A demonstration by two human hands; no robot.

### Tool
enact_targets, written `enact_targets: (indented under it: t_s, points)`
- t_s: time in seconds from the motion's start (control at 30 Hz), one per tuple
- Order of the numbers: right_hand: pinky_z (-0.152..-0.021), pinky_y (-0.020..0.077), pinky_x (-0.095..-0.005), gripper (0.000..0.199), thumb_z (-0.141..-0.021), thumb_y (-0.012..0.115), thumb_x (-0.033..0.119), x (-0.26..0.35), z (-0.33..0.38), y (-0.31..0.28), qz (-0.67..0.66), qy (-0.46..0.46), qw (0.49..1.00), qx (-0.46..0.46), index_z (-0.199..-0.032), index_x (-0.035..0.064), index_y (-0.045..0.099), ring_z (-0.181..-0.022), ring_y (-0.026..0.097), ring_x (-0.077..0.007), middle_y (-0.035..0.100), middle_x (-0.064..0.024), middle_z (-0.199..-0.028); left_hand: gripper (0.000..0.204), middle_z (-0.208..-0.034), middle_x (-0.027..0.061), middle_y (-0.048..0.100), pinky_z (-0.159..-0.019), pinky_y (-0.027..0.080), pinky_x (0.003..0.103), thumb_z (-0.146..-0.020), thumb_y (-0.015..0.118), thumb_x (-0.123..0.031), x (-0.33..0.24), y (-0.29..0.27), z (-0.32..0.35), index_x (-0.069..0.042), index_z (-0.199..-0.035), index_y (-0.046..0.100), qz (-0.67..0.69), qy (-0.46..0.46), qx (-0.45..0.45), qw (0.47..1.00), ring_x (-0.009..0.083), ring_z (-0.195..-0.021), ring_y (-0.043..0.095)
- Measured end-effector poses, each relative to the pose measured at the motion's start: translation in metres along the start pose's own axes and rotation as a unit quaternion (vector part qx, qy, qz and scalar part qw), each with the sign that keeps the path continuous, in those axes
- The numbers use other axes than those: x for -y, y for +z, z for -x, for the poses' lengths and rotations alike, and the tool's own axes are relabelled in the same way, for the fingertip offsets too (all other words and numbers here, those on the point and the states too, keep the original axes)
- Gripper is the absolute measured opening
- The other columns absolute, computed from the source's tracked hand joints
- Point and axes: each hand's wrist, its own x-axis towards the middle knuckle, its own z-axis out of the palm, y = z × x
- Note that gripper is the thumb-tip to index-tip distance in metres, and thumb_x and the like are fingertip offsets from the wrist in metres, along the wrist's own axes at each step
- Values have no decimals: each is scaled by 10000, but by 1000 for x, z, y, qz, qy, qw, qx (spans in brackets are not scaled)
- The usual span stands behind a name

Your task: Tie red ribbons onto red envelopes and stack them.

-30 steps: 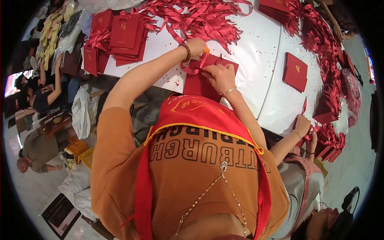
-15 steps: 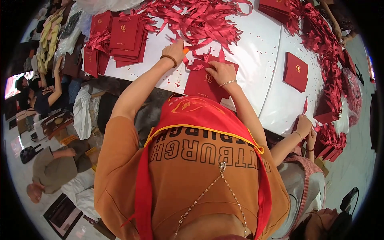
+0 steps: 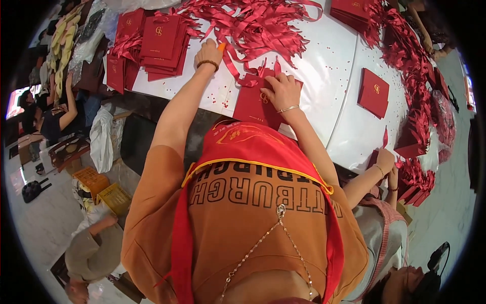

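A dark red folder (image 3: 253, 105) with a gold emblem lies at the near edge of the white table (image 3: 324, 66). My right hand (image 3: 282, 90) presses flat on its upper right part. My left hand (image 3: 208, 52) reaches further out to the left and grips an orange tool, with a red ribbon (image 3: 234, 66) running from it back to the folder. A big heap of loose red ribbons (image 3: 253, 23) lies just beyond both hands.
A stack of red folders (image 3: 157, 40) sits left of my left hand; a single one (image 3: 373, 92) lies at the right. Another person's hands (image 3: 386, 164) work at the table's right edge among more red ribbons (image 3: 417, 106). People sit on the floor at the left.
My left hand has moved away from the folder, up and to the left, drawing the ribbon out. My right hand has stayed on the folder.
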Motion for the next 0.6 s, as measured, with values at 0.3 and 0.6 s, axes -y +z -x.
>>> enact_targets:
  t_s: [0.3, 0.6]
  points:
    - [-707, 353, -375, 379, -576, 733, 274, -15, 13, -9, -19, 65, 998, -11, -913, 158, 605, -882, 457, -231, 508, -40, -901, 99, -720, 142, 618, -531, 472, 308, -718, 593, -104, 14, -7, -14, -24, -766, 561, 353, -20, -66, 933, 196, -603, 608]
    - [-697, 401, -376, 379, -550, 749, 221, -20, 5, -12, -51, 21, 998, 23, -881, 119, 596, -839, 482, -264, 519, -75, -893, 137, -692, 52, 606, -540, 435, 242, -738, 546, -94, -59, 12, 87, -6, -805, 626, 381, 223, 216, 871, 100, -632, 566]
